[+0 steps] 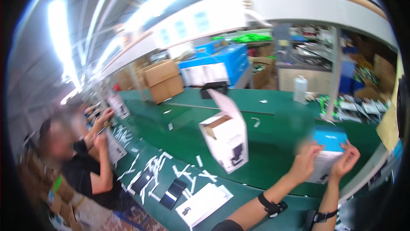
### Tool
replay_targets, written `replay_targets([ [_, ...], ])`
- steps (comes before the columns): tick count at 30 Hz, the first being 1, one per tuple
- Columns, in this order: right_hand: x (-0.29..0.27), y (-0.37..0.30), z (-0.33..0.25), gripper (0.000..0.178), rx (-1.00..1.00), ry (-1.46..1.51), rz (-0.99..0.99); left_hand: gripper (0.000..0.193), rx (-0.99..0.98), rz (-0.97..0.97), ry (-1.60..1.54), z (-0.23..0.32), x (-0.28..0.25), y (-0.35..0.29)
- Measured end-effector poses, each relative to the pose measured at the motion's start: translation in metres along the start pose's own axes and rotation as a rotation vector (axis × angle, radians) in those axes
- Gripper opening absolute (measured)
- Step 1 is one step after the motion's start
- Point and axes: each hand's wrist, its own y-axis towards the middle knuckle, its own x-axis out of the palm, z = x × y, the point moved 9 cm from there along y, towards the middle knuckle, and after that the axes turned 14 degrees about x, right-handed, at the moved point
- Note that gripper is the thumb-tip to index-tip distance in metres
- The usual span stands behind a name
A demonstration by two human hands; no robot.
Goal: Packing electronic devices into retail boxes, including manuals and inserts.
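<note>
At the right, my left hand and my right hand grip a white carton with a blue top from its two sides. Fingers of both hands are bent at its upper edges, and the carton's lower part is partly behind my forearms. To the left of my hands, a white carton with a raised lid flap stands on the green bench; its top is open, and brown cardboard shows inside. Nearer to me lies a stack of flat white printed sheets.
White paper strips and dark flat pieces are scattered on the near bench. Another person works at the left beside more white cartons. Toward the back are a brown box, blue boxes and a clear bottle.
</note>
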Motion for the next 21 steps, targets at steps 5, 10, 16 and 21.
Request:
replay_targets([
  [5, -0.022, 0.03, 0.034, 0.014, 0.131, -0.026, 0.029, 0.053, -0.039, -0.114, -0.001, 0.058, -0.031, -0.011],
  [10, 0.023, 0.008, -0.087, 0.026, -0.379, -0.642, 0.025, 0.043, -0.048, -0.12, 0.201, 0.113, -0.112, 0.01],
  [16, 0.153, -0.116, -0.108, 0.073, 0.337, -0.144, -0.71, 0.026, 0.141, 0.196, 0.152, 0.193, -0.188, 0.029],
  [21, 0.266, -0.194, -0.066, 0.126, 0.643, -0.186, -0.983, 0.033, 0.185, 0.21, 0.163, 0.208, -0.193, 0.026],
])
